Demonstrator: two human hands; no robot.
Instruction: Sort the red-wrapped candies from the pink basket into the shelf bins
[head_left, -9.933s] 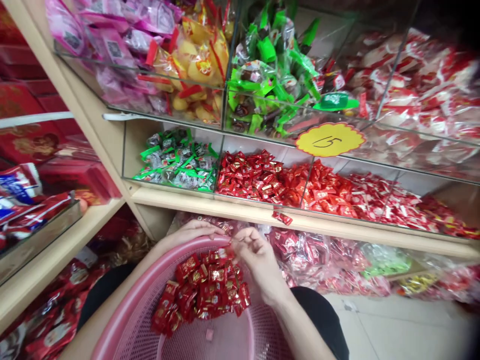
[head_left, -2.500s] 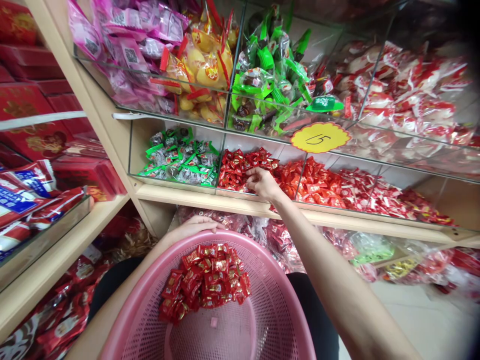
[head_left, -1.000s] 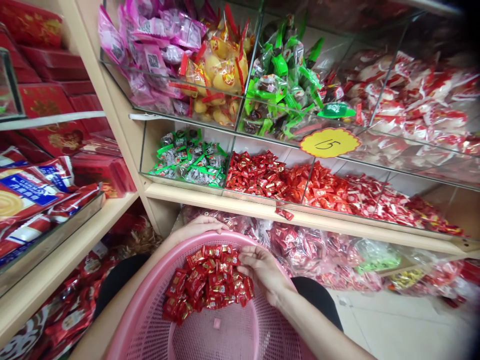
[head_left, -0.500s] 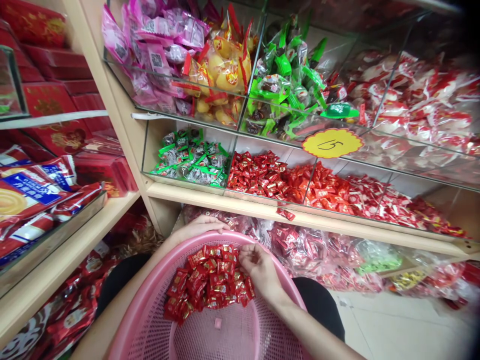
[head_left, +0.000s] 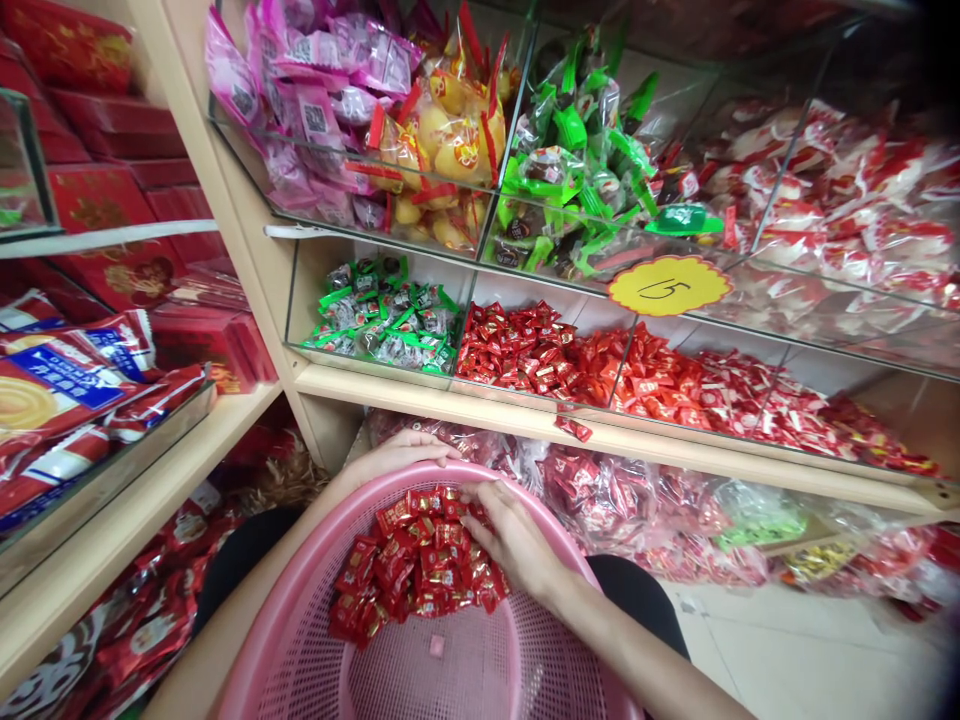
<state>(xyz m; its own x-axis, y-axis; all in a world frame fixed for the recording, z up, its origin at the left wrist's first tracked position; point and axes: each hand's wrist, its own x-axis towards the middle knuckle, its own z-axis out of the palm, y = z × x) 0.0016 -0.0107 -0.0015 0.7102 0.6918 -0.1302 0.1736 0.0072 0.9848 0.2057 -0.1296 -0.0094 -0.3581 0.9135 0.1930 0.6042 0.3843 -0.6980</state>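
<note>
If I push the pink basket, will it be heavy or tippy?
The pink basket is probably light for its size: its walls are full of holes. It might tip toward the red candies, which are heaped off-centre.

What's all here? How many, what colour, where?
Basket: one, pink, front
Basket candies: many, red, inside
Stray candy: one, red, on shelf
Price tag: one, yellow, centre
Upper packets: many; pink, yellow, green, white; above
Lower candies: many, mostly red, beneath those
Bags: several, reddish, below
Boxes: several, red, left
Snack packs: several, mostly red, left
Floor: one, pale, right
Legs: two, black-clad, flanking basket
Left hand: one, bare, basket's rim
Right hand: one, bare, at basket candies
</note>
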